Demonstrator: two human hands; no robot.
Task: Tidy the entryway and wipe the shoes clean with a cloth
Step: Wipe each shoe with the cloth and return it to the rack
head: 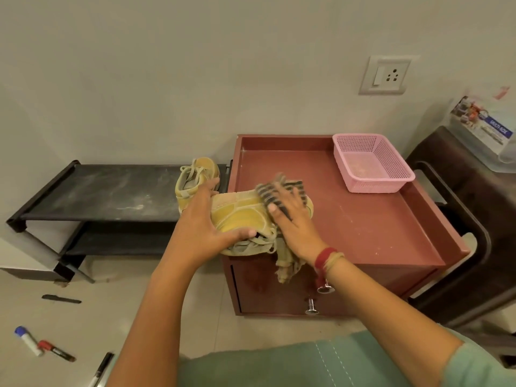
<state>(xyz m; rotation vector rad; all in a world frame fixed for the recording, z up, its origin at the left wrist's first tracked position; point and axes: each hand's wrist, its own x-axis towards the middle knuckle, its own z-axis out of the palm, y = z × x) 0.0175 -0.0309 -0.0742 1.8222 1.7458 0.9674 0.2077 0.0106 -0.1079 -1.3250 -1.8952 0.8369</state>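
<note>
Wiping yellow sneaker [238,219] with striped cloth [269,192] under flat right hand [293,223], gripping it with left hand [199,222]. Next, maybe turning it.

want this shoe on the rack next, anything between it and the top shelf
The other yellow shoe sits at the rack's right end, between the wiped shoe and the rest of the shelf; nothing else visible blocks it.

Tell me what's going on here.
A person is cleaning a yellow shoe on top of the red cabinet. The left hand grips the shoe to steady it while the right hand presses a striped cloth against it. The other shoe sits on the black rack; markers lie on the floor.
</note>
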